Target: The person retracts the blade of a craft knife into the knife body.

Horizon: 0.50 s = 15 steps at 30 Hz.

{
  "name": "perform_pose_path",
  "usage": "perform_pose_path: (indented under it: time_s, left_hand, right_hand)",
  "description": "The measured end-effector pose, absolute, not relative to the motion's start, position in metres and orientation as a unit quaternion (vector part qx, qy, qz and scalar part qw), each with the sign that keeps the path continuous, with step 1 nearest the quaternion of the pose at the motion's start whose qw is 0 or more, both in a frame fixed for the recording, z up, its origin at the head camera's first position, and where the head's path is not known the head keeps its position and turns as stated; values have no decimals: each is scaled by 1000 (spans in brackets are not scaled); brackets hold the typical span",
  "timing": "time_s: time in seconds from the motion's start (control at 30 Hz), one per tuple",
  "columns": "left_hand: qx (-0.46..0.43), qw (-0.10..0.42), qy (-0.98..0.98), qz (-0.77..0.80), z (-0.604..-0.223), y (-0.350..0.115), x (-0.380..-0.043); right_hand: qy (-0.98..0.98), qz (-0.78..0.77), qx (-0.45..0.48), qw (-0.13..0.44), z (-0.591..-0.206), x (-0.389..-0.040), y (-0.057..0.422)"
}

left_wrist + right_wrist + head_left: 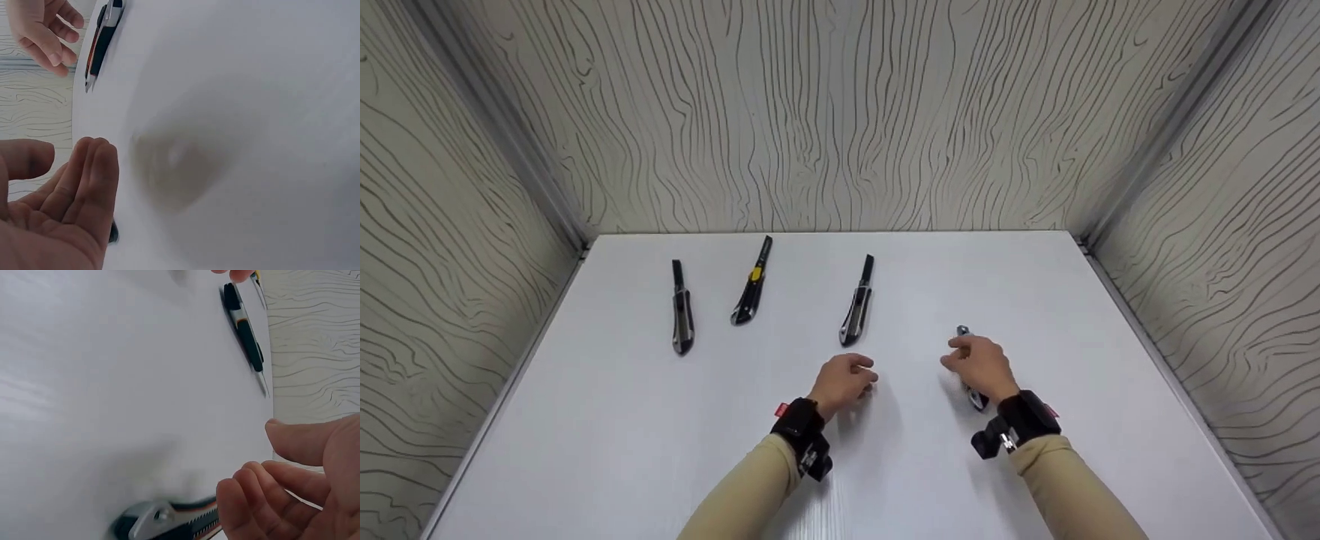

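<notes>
My right hand [981, 367] hovers over a box cutter [977, 399] with a silver and dark body, which lies on the white table and is partly hidden beneath it. In the right wrist view the fingers [261, 495] bend loosely, thumb apart from them, and the same cutter's rounded end [149, 520] shows beside them. My left hand [844, 382] hangs over the table with relaxed fingers [93, 185] and nothing between them. Just beyond it lies another silver and dark box cutter [855, 315], its blade end pointing away.
Farther left lie a black box cutter with a yellow slider [750, 292] and a silver and dark box cutter [682, 322]. Wood-grain panels [825, 120] enclose the white table [622, 450] at the back and both sides.
</notes>
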<state>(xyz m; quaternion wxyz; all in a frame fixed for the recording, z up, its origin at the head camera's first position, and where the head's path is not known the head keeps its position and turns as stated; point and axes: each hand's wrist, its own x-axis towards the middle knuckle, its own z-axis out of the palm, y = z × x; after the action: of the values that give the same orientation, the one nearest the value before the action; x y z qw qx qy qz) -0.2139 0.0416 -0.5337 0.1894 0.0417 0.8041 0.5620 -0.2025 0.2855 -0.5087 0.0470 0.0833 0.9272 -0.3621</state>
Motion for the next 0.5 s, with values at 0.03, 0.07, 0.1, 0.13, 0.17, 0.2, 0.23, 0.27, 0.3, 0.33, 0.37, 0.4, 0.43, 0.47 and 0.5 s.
perform_pose_path:
  time_s: [0.03,0.07,0.1,0.13,0.17,0.2,0.23,0.27,0.3,0.33,0.37,0.4,0.43,0.47,0.5]
  left_hand:
    - [41,185,806,560,-532,38,-217]
    - [40,181,809,558,-531,35,-220]
    - [37,177,812,555,-530,32,-223]
    - [36,171,817,549,-529,29,-227]
    - [35,166,823,543,-528,25,-230]
    - [33,160,828,536,-527,22,-233]
    - [32,153,835,527,-526,19,-235]
    - [31,144,844,516,-526,17,-238]
    - [31,134,852,505,-526,14,-242]
    - [29,123,860,494,-526,12,-244]
    - [27,114,866,486,-527,11,-247]
    - [24,107,871,480,-527,10,-250]
    - [22,100,875,473,-527,9,-253]
    - [19,95,878,470,-528,9,-256]
    - [15,92,879,467,-528,9,-258]
  right_hand:
    - [924,-371,83,52,-509,-204,281]
    - [920,-379,83,58,-509,-206,276]
    - [917,-386,79,63,-509,-208,272]
    - [915,-390,76,66,-509,-210,268]
    - [916,-390,70,69,-510,-211,263]
    - [915,-392,68,71,-510,-213,258]
    - [915,-392,60,73,-510,-214,254]
    - [915,-393,55,75,-511,-215,249]
    - [915,-393,48,77,-510,-215,245]
    - [915,-393,47,81,-511,-216,240]
    - [914,-395,43,85,-511,-216,236]
    - [912,-398,43,88,-511,-217,232]
    - [911,-401,40,92,-510,-217,228]
    - [908,-406,42,96,-510,-218,225]
    - [906,-409,42,100,-510,-218,221]
